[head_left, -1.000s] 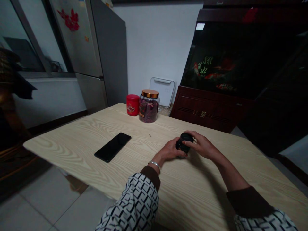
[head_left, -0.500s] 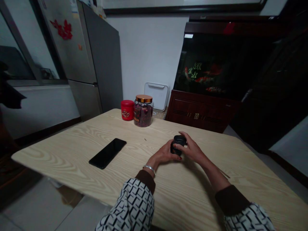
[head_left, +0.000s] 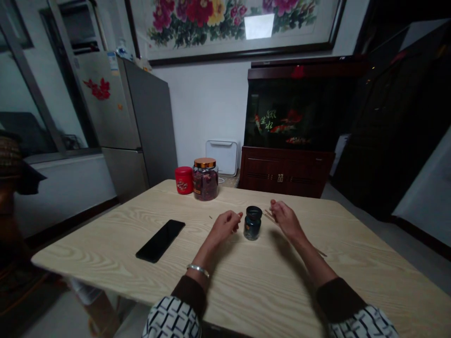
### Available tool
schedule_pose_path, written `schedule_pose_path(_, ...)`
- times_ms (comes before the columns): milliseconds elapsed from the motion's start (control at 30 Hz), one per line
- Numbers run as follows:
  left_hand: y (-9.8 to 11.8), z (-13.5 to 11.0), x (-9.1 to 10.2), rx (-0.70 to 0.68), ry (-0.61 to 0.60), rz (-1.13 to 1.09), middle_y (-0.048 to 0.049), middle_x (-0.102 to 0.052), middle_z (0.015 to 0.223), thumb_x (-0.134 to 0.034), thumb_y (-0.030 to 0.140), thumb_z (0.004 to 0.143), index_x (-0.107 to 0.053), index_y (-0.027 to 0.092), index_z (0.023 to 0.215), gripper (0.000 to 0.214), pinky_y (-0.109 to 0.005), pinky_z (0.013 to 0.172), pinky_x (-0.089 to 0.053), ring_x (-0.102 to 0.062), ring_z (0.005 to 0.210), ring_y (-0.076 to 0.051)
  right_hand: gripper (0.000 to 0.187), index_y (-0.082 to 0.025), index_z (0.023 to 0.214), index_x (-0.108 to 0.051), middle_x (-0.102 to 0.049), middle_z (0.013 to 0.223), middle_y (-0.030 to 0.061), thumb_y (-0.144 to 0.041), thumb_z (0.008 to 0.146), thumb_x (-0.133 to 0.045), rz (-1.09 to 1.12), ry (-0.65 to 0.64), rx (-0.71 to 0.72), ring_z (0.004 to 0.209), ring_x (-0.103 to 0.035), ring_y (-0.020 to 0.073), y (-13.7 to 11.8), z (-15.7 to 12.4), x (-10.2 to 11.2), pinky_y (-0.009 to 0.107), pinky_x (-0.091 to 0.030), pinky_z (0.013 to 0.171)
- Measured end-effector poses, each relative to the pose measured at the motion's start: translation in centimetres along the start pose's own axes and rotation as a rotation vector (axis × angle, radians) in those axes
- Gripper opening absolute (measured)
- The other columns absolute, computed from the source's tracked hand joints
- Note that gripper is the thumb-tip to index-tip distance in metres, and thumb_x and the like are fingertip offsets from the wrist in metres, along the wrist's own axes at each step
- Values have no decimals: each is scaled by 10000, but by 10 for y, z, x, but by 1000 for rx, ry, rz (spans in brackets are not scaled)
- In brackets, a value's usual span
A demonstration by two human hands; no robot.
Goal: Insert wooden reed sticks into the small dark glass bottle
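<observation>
A small dark glass jar (head_left: 252, 228) with a black rim stands upright on the wooden table, between my two hands and touching neither. My left hand (head_left: 225, 225) is just left of it, its fingers curled in and nothing visible in them. To the right of the jar, my right hand (head_left: 284, 217) is raised a little, fingers bent and drawn together. Whatever its fingers may hold is hidden. Thin wooden sticks (head_left: 269, 216) show beside its fingertips and seem to run on beneath the forearm, where another end appears.
A black phone (head_left: 160, 241) lies on the table (head_left: 105, 249) at the left. At the back stand a red canister (head_left: 184, 180) and a large jar with a copper lid (head_left: 206, 182). Behind are a fridge (head_left: 151, 122) and a dark fish tank cabinet (head_left: 282, 171).
Both hands have let go of the small jar and moved apart, left and right. The jar now stands by itself on the table. The camera has tilted upward.
</observation>
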State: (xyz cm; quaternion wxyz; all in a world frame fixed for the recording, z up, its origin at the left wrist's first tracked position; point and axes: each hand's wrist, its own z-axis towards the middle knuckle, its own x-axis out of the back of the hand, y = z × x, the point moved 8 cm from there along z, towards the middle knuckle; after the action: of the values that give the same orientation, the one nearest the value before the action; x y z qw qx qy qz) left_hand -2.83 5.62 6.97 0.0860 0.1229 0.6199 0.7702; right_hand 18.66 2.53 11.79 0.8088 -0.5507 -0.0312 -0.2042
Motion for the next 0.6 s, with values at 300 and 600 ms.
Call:
schedule_pose_path(300,196,9,-14,-82,-467,-421,44,-250,444,-301,922,754,-361,198,480,776,-217,476,-220,-234,413,-70,725,-228,537,-277,-180,463,-88,-907,782,-222,741,-653,-67,415,-111,62,-163,22,21,212,-155,409)
schedule_pose_path(600,127,-13,-31,65,-641,-519,22,-246,387,-269,973,682,-307,209,415,811,-243,426,-201,-213,375,-79,724,-227,537,-243,-186,443,-91,-906,785,-193,911,-790,-143,394,-116,54,-114,-14,-4,217,-153,417)
